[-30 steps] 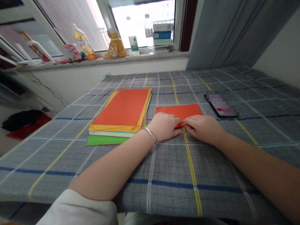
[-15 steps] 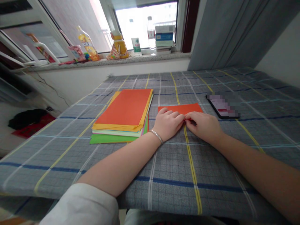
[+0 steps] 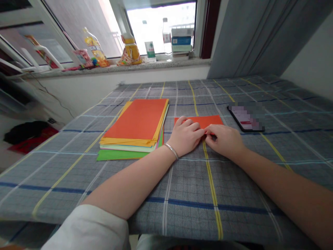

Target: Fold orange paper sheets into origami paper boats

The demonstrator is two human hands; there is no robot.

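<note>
A small orange sheet of paper, perhaps folded, lies on the checked cloth in front of me. My left hand rests over its near left part, fingers bent and together, holding it down; a silver bangle circles that wrist. At the sheet's near edge my right hand is closed, with thumb and forefinger pinching the paper. The fingertips of both hands meet near the middle of that edge. They hide the near edge, so I cannot see how the paper is creased. Left of my hands is a stack of coloured paper, orange on top.
A phone with a lit screen lies to the right on the checked tablecloth. Behind the table, a windowsill carries bottles, a tube and stacked boxes. A grey curtain hangs at the right.
The whole view has shifted slightly, moving things a little to the left. Both hands stay on the orange paper with almost the same grip.
</note>
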